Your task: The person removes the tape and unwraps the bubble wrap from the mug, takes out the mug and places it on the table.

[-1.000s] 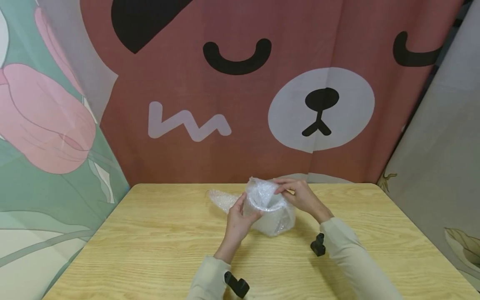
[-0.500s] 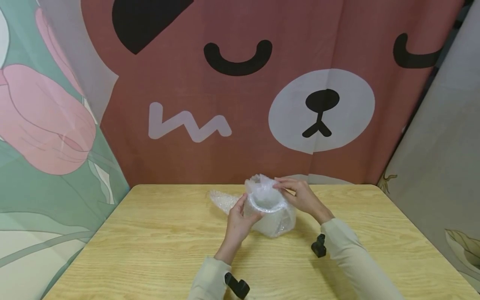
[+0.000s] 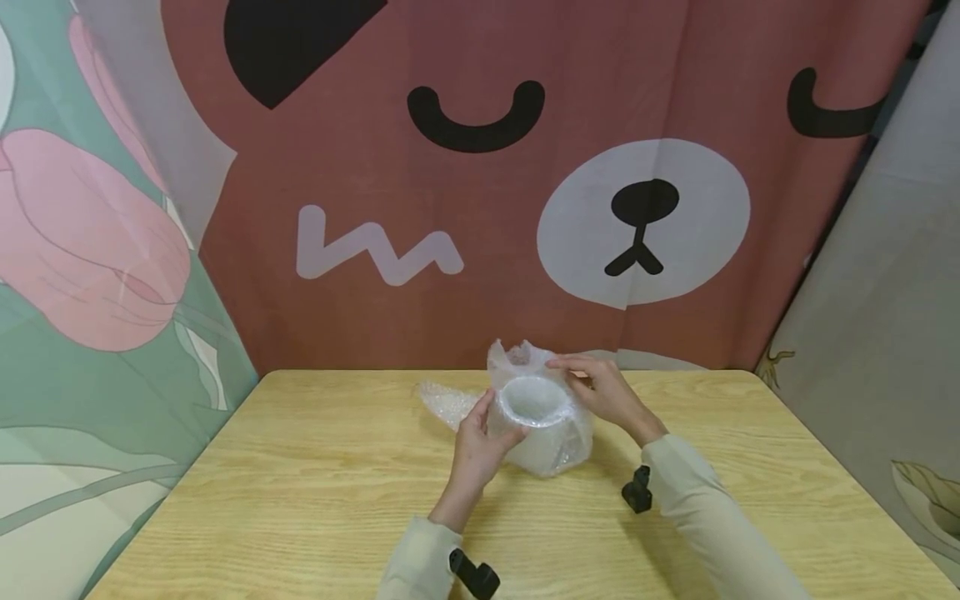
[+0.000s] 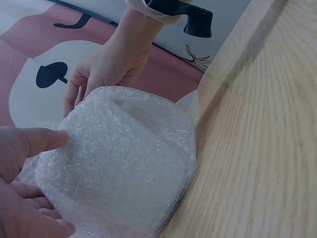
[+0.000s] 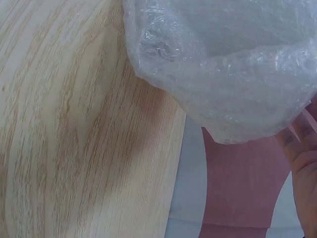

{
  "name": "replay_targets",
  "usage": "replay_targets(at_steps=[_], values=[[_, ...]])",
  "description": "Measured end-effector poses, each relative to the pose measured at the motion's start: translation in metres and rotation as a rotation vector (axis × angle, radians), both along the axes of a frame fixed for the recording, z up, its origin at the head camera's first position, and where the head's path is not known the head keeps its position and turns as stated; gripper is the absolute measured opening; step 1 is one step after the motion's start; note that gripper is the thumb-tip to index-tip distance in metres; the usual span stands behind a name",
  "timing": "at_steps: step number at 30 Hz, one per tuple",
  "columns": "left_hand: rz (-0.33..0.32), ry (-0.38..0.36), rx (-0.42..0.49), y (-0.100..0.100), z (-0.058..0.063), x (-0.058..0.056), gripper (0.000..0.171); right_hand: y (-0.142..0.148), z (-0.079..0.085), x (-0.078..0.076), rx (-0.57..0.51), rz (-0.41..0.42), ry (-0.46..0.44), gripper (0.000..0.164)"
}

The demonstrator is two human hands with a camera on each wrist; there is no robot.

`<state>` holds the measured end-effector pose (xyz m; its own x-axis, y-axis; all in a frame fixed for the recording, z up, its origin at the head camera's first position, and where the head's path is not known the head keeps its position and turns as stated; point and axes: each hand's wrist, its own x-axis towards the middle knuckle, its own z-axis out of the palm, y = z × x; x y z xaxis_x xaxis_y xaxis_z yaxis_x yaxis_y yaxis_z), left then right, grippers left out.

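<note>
A round, open-mouthed vessel (image 3: 535,400) stands on the table, wrapped in bubble wrap (image 4: 119,158) that hides its kind. My left hand (image 3: 480,442) grips its left side, thumb on the near face and fingers farther round, as the left wrist view also shows. My right hand (image 3: 603,396) is at the far right of the rim, its thumb and fingers pinching the upper edge of the wrap. A loose flap of wrap (image 3: 517,357) stands up behind the mouth. In the right wrist view the right fingers (image 5: 299,151) reach the wrap's edge.
A tail of bubble wrap (image 3: 447,404) lies on the wooden table (image 3: 300,500) to the left of the vessel. Printed curtains (image 3: 480,192) hang behind the table and along both sides. A black camera (image 3: 474,575) is mounted on each wrist.
The wrap that covered the mouth has been drawn up and back, so the round rim and the inside now show. Both hands have stayed nearly in place.
</note>
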<state>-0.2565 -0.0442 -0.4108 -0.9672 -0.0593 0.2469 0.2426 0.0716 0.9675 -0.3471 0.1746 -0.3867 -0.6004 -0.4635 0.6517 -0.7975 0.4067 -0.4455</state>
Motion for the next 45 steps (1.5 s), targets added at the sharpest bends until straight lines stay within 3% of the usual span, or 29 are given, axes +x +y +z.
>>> replay_targets(at_steps=[7,13,22,39,45], values=[[-0.001,0.007,-0.008,-0.001,0.001,0.000,0.078,-0.001,0.000,-0.004,-0.043,-0.001,-0.037,0.029],[-0.003,-0.001,0.012,-0.001,0.002,0.001,0.077,-0.002,-0.001,-0.007,-0.066,-0.013,-0.015,0.030],[-0.014,-0.009,0.012,-0.002,0.001,0.001,0.079,-0.003,-0.004,-0.013,-0.115,-0.076,-0.121,0.033],[-0.011,-0.012,0.012,-0.004,0.001,-0.001,0.080,-0.001,-0.014,-0.017,-0.214,-0.041,-0.216,0.033],[-0.015,-0.032,0.018,-0.004,0.000,-0.002,0.079,0.002,-0.021,-0.019,-0.198,-0.090,-0.294,0.034]])
